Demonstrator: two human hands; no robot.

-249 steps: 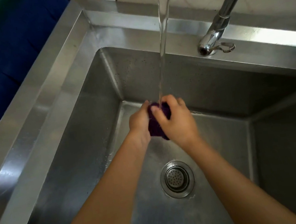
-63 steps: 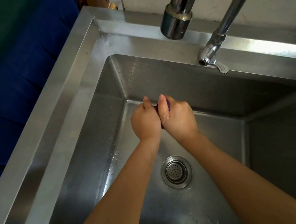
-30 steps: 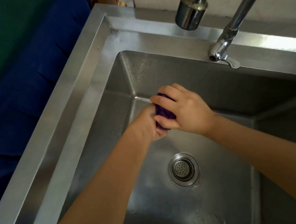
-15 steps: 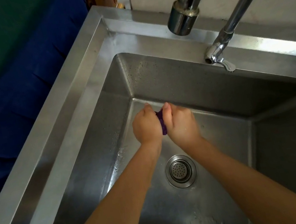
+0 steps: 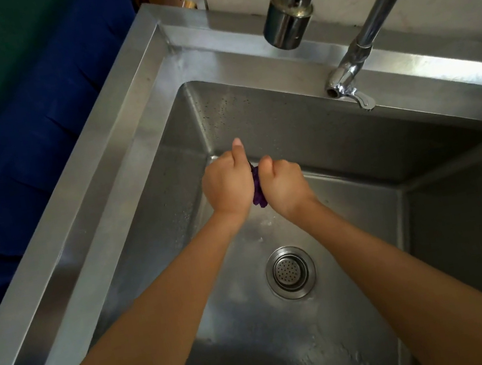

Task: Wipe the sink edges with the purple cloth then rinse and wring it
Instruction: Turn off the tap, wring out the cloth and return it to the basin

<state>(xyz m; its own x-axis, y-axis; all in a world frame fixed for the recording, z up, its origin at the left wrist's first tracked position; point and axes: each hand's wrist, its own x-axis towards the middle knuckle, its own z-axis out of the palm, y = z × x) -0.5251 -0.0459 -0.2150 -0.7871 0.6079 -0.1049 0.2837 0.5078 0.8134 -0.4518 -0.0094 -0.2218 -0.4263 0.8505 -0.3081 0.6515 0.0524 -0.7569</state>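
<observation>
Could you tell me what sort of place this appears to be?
Probably a kitchen or utility wash area: a deep stainless steel sink with a strainer drain and a tall chrome tap behind it.

Nothing legible shows here: no lettering, brand mark, number or sign can be read on the sink (image 5: 122, 157), the tap spout (image 5: 287, 26), the drain strainer (image 5: 290, 272) or the sliver of purple cloth (image 5: 259, 195) that is visible. All of these surfaces are plain.
</observation>
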